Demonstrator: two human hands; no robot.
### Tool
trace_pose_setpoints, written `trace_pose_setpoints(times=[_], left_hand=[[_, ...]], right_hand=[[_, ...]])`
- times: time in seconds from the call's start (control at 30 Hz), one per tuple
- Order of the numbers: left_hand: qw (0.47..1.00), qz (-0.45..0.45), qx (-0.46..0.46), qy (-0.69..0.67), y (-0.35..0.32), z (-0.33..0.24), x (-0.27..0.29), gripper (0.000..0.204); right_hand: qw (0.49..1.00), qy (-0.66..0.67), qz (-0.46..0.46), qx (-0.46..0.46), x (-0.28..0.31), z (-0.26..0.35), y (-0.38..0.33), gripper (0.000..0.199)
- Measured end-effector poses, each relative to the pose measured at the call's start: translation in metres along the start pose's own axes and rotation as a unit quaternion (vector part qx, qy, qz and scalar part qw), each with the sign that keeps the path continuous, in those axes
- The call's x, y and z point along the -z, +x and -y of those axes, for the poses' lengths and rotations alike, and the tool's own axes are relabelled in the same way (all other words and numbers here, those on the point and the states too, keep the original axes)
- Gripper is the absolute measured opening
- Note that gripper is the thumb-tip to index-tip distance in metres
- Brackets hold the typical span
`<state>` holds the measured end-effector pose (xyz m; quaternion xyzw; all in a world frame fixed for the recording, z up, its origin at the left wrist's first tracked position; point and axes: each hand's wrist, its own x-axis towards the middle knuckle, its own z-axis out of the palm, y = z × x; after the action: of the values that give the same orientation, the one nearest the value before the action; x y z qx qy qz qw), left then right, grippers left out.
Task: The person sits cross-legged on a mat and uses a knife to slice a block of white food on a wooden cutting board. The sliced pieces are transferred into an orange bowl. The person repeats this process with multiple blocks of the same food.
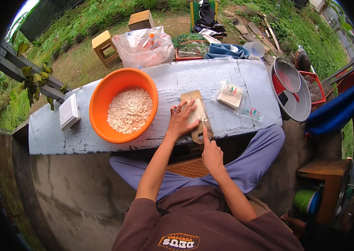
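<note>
On a wooden cutting board [196,95] near the table's front edge lies a pale white block [198,109], its right side marked by cut lines. The spread, bent fingers of my left hand [181,120] press on the block and steady it from the left. My right hand [213,157] is closed round the handle of a knife [206,134], whose blade points away from me along the block's right side. To the left, an orange basin [95,104] holds many small whitish pieces [129,111]. A wrapped pale block [230,96] lies right of the board.
A flat plastic wrapper [252,113] lies on the grey table [170,75]. A white plastic box [69,112] sits at its left end. Beyond the far edge stand a plastic bag [137,52] and a stool [103,45]. A metal basin [302,102] with a strainer is at the right.
</note>
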<state>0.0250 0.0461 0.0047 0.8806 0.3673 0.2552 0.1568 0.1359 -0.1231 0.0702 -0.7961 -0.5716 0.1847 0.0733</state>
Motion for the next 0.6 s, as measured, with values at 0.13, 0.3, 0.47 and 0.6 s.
trace_pose_setpoints(times=[0.13, 0.3, 0.47, 0.6], left_hand=[[1.0, 0.006, -0.003, 0.007, 0.0, 0.002, -0.001, 0.062], [0.999, 0.028, 0.011, -0.023, -0.003, 0.009, -0.002, 0.059], [1.0, 0.002, -0.014, 0.004, -0.007, 0.01, 0.004, 0.061], [1.0, 0.002, -0.015, -0.009, -0.005, 0.007, 0.009, 0.066]], right_hand=[[1.0, 0.009, 0.013, -0.016, 0.001, 0.001, -0.004, 0.079], [0.997, 0.074, 0.001, -0.016, 0.004, -0.004, 0.0, 0.065], [0.995, 0.097, -0.019, 0.012, 0.006, -0.009, 0.032, 0.064], [0.995, 0.104, -0.008, 0.002, 0.018, -0.009, 0.058, 0.067]])
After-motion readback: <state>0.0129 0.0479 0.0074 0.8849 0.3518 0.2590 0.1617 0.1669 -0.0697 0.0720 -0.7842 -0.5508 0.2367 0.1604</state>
